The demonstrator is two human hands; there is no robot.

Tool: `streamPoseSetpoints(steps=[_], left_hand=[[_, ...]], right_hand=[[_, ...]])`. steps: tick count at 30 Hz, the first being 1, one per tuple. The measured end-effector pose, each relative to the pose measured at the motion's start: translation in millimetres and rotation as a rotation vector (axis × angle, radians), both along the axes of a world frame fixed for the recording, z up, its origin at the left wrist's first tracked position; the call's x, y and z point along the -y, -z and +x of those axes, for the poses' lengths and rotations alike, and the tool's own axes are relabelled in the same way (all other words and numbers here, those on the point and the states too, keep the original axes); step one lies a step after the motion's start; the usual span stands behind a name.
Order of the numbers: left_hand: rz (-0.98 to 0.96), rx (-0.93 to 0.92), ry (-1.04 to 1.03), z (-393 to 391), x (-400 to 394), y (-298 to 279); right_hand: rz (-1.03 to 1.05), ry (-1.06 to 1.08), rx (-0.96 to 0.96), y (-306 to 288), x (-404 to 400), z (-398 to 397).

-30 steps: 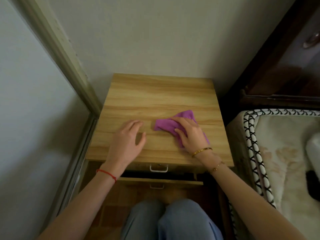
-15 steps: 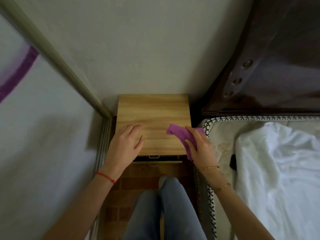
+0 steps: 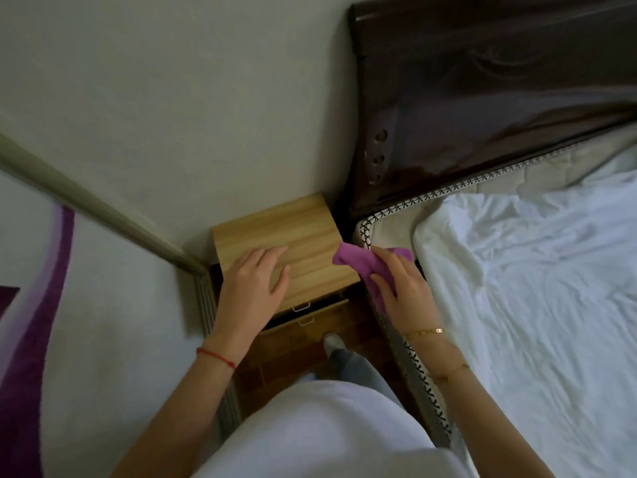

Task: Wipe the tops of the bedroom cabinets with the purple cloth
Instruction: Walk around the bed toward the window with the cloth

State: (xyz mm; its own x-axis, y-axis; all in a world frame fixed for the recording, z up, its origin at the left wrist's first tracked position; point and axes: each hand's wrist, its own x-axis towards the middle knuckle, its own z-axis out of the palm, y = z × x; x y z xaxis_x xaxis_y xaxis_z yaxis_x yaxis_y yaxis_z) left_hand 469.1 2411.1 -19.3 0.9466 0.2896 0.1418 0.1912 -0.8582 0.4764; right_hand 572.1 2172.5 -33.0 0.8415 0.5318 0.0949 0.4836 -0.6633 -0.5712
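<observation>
A light wooden bedside cabinet point(image 3: 289, 232) stands in the corner between the wall and the bed, far below me. My left hand point(image 3: 253, 284) hovers over its front left part, fingers spread, holding nothing. My right hand point(image 3: 401, 288) grips the purple cloth point(image 3: 358, 262), lifted off the cabinet top and held over the gap between cabinet and mattress edge. The cabinet's drawers point(image 3: 303, 312) stand slightly pulled out, with small metal handles.
A bed with a rumpled white sheet point(image 3: 534, 288) fills the right side, its dark wooden headboard point(image 3: 482, 108) against the wall. A sliding wardrobe door with a purple pattern point(image 3: 41, 305) runs along the left. My leg and foot point(image 3: 332, 343) stand on the brown floor.
The camera has risen far above the cabinet. My right hand lifted the cloth off the top and shifted right toward the bed; my left hand came off the surface.
</observation>
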Motion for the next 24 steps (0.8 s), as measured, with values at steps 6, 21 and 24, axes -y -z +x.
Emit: streamPoseSetpoints(steps=[6, 21, 24], left_hand=[[0.013, -0.017, 0.270, -10, 7, -10], [0.040, 0.033, 1.042, -43, 170, -27], [0.044, 0.019, 1.181, -62, 224, -30]], right_hand=[[0.015, 0.310, 0.044, -15, 33, -82], [0.024, 1.109, 0.081, -33, 153, -327], [0.020, 1.266, 0.101, -32, 178, -379]])
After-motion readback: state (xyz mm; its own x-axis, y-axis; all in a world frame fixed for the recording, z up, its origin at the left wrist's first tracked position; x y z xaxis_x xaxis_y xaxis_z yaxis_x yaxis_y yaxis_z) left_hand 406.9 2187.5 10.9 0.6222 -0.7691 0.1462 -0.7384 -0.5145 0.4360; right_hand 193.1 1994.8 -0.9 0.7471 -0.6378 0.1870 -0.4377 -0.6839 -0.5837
